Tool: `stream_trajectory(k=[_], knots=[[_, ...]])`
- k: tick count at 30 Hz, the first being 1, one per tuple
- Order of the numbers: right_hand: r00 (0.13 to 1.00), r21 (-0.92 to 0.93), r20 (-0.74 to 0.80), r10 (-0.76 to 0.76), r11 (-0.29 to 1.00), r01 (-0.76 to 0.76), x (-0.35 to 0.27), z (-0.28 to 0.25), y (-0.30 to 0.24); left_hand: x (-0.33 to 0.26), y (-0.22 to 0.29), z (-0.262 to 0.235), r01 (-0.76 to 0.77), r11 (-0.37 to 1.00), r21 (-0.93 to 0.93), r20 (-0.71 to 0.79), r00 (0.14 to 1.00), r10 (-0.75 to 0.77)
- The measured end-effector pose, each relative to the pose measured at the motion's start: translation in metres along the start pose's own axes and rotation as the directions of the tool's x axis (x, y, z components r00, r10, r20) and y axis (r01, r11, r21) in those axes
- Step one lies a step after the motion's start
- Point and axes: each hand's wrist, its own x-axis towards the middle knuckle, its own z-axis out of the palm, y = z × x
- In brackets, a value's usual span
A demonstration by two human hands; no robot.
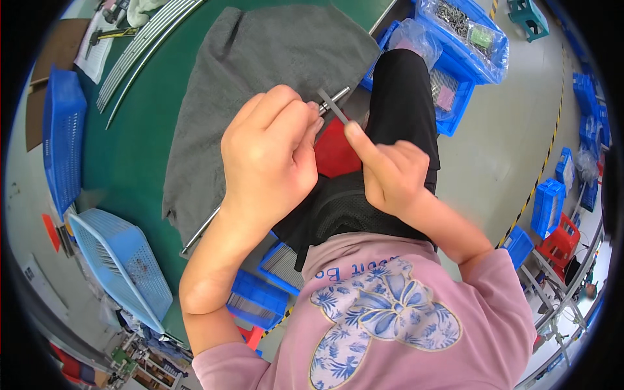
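Note:
A thin, shiny metal rod (203, 229) slants up under my left forearm and comes out beyond my fist, its stepped tip pointing away to the right. My left hand (270, 146) is closed around the rod, with the fingers curled over it. In my right hand (395, 174) is a narrow, flat grey file (333, 106), the index finger stretched along it. The file lies across the rod close to its tip, and the two appear to touch. Beneath both hands spreads a dark grey cloth (214, 110), draped over the green table.
Several metal rods (143, 55) lie on the green tabletop (123, 156) at the far left. Blue baskets (127, 260) line the left edge. Blue bins (481, 39) of metal parts stand at upper right, beside my leg. More blue bins (253, 299) sit below my left arm.

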Motion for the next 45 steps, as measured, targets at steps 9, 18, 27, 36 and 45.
stream_trajectory(k=[9, 18, 27, 36, 45], knots=[[0.991, 0.034, -0.124, -0.052, 0.998, 0.057, -0.013, 0.022, 0.010, 0.002, 0.000, 0.000, -0.006, 1.000, 0.011, 0.024, 1.000, 0.005], [0.967, 0.061, -0.250, -0.041, 0.996, 0.058, -0.009, 0.039, 0.018, 0.003, 0.000, -0.001, -0.010, 1.000, 0.013, 0.043, 0.999, 0.010], [0.962, 0.075, -0.267, -0.063, 0.994, 0.086, 0.013, 0.036, 0.013, 0.002, 0.001, -0.003, 0.005, 1.000, 0.019, 0.052, 0.999, -0.006], [0.974, 0.100, -0.205, -0.097, 0.988, 0.120, 0.019, 0.030, 0.008, 0.001, 0.001, -0.003, 0.013, 1.000, 0.012, 0.046, 0.999, -0.013], [0.986, 0.140, -0.153, -0.073, 0.986, 0.095, -0.036, 0.004, 0.017, 0.000, 0.000, -0.005, 0.007, 1.000, 0.027, 0.031, 1.000, -0.007]])
